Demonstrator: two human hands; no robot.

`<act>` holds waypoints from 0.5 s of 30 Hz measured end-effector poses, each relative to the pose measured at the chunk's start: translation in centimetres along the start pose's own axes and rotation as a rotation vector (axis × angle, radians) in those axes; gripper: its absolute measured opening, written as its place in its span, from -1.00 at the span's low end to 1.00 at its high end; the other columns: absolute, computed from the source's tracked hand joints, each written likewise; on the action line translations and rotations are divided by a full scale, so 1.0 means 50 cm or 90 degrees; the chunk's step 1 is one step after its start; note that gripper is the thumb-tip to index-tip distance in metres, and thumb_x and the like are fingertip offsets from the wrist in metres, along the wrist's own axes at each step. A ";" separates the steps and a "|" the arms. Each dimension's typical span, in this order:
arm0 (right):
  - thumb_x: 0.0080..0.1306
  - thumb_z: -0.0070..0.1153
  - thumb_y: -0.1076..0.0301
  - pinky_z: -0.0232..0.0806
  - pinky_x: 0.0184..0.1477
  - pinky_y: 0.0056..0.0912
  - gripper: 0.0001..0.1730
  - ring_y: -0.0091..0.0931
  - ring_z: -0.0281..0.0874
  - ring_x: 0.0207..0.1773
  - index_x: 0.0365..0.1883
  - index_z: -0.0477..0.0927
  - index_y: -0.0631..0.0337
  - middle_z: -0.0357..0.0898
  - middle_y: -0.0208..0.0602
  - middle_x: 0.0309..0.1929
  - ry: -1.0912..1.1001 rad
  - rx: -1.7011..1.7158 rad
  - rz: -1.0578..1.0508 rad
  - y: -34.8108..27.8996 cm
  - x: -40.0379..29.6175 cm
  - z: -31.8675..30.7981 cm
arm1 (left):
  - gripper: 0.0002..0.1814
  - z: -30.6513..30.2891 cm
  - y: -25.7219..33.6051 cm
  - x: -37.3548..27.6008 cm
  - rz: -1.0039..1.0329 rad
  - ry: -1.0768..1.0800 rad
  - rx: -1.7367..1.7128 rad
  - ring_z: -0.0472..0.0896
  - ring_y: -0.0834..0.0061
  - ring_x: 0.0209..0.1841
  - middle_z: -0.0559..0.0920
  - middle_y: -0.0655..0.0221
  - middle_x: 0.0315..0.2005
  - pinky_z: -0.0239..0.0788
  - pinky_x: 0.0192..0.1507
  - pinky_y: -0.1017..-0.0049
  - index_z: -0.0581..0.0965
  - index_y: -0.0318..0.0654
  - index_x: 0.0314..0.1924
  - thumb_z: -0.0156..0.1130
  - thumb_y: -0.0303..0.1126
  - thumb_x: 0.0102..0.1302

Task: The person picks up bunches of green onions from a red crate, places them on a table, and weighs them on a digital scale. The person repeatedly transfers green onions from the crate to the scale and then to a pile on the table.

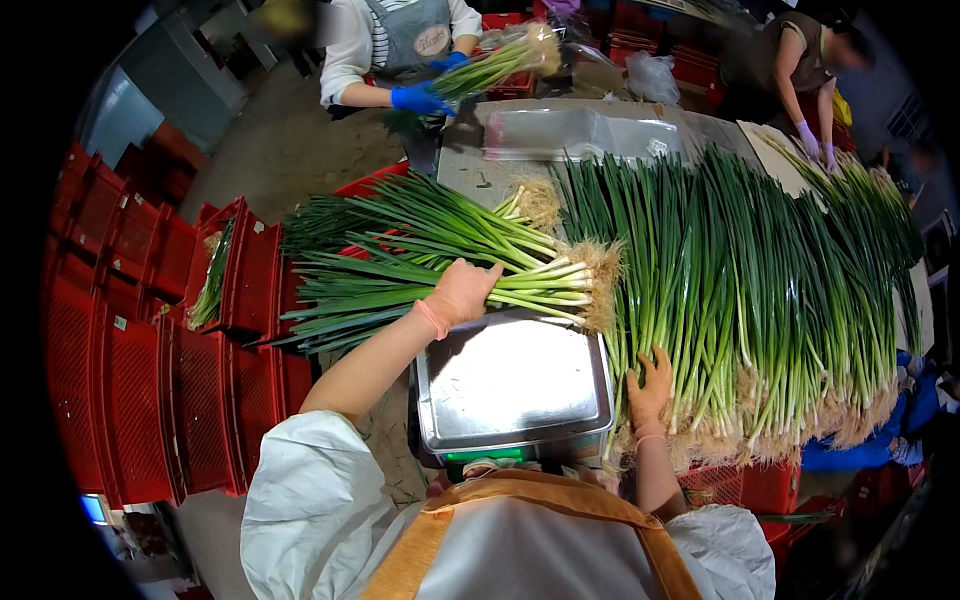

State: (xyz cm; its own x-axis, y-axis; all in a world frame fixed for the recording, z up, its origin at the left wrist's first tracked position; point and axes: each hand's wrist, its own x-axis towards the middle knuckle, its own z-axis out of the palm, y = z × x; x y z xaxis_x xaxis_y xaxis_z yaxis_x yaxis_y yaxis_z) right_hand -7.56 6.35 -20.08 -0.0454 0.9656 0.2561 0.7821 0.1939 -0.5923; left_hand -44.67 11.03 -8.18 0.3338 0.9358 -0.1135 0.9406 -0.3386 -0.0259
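My left hand (461, 292), in a thin orange glove, lies on a bunch of green onions (360, 296) beyond the weighing scale's metal tray (514, 382); its fingers rest over the pale stalks, and whether they grip is hard to see. The bunch's roots point right, its leaves left. My right hand (651, 386), gloved the same way, touches the near left edge of a long row of green onions (712, 300) with fingers apart. That row's roots face me. The scale tray holds only small scraps, and a green display glows under its near edge.
Red plastic crates (135, 375) are stacked at the left. Clear plastic bags (585, 135) lie on the table's far part. Across it, a co-worker in blue gloves (420, 97) holds bagged green onions (495, 64). Another in lilac gloves (808, 141) handles onions at the far right.
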 end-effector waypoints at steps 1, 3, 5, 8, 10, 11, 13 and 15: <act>0.02 0.20 0.38 0.01 0.30 -0.15 -0.61 -0.17 0.13 0.31 -0.12 0.55 0.18 0.29 -0.18 0.22 -0.001 -0.004 0.001 0.000 0.001 0.001 | -0.24 0.001 -0.009 0.004 0.001 0.001 0.008 0.55 0.26 -0.41 0.58 0.24 -0.52 0.25 -0.25 0.36 0.34 -0.32 0.13 0.25 -0.31 -0.18; 0.02 0.19 0.38 0.01 0.30 -0.15 -0.61 -0.17 0.13 0.30 -0.12 0.55 0.18 0.29 -0.18 0.22 0.000 -0.006 0.000 0.001 0.003 0.003 | -0.28 -0.009 -0.031 0.021 0.008 0.011 0.027 0.55 0.25 -0.40 0.58 0.24 -0.51 0.26 -0.27 0.35 0.35 -0.32 0.12 0.23 -0.34 -0.17; 0.03 0.18 0.37 0.01 0.29 -0.13 -0.61 -0.16 0.13 0.31 -0.11 0.55 0.18 0.30 -0.17 0.21 0.000 -0.005 0.003 -0.002 0.006 0.001 | -0.33 -0.038 -0.056 0.050 -0.008 0.033 0.031 0.57 0.25 -0.39 0.59 0.23 -0.50 0.26 -0.30 0.33 0.36 -0.33 0.10 0.21 -0.39 -0.15; 0.01 0.18 0.37 0.01 0.29 -0.13 -0.60 -0.15 0.13 0.30 -0.12 0.55 0.18 0.30 -0.16 0.20 0.010 0.000 -0.005 0.001 0.013 0.005 | -0.36 -0.066 -0.108 0.102 -0.077 0.076 0.042 0.58 0.22 -0.37 0.61 0.21 -0.47 0.28 -0.31 0.31 0.37 -0.31 0.08 0.20 -0.41 -0.13; 0.00 0.18 0.37 0.01 0.29 -0.13 -0.60 -0.14 0.14 0.30 -0.13 0.55 0.17 0.30 -0.16 0.20 0.018 -0.004 -0.007 0.004 0.021 0.005 | -0.35 -0.079 -0.135 0.142 -0.122 0.094 0.036 0.58 0.20 -0.36 0.61 0.21 -0.47 0.31 -0.27 0.31 0.36 -0.30 0.10 0.22 -0.39 -0.11; 0.00 0.18 0.36 0.01 0.29 -0.13 -0.60 -0.14 0.14 0.29 -0.13 0.55 0.17 0.30 -0.15 0.19 0.021 -0.011 -0.009 0.007 0.028 0.007 | -0.34 -0.075 -0.147 0.163 -0.154 0.096 0.026 0.58 0.19 -0.35 0.61 0.20 -0.47 0.33 -0.24 0.31 0.36 -0.29 0.10 0.23 -0.38 -0.10; -0.01 0.18 0.35 0.02 0.28 -0.12 -0.61 -0.13 0.14 0.29 -0.14 0.56 0.16 0.31 -0.14 0.18 0.023 -0.014 -0.006 0.010 0.035 0.007 | -0.29 -0.050 -0.166 0.205 -0.221 0.087 0.005 0.59 0.18 -0.31 0.61 0.20 -0.43 0.36 -0.20 0.30 0.30 -0.28 0.15 0.26 -0.31 -0.07; -0.01 0.18 0.34 0.02 0.28 -0.12 -0.60 -0.13 0.14 0.29 -0.14 0.56 0.15 0.31 -0.13 0.18 0.014 -0.015 -0.008 0.006 0.042 0.009 | -0.18 0.000 -0.180 0.222 -0.305 0.083 -0.006 0.59 0.20 -0.25 0.61 0.19 -0.36 0.37 -0.17 0.28 0.19 -0.28 0.24 0.30 -0.20 -0.02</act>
State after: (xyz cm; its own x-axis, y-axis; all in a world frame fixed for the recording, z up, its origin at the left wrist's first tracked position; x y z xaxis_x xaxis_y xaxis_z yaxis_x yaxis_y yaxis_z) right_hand -7.72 8.53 -20.07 -0.0420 0.9592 0.2796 0.7960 0.2012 -0.5709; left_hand -49.43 24.48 -9.19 -0.1321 0.9906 0.0346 0.9905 0.1333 -0.0352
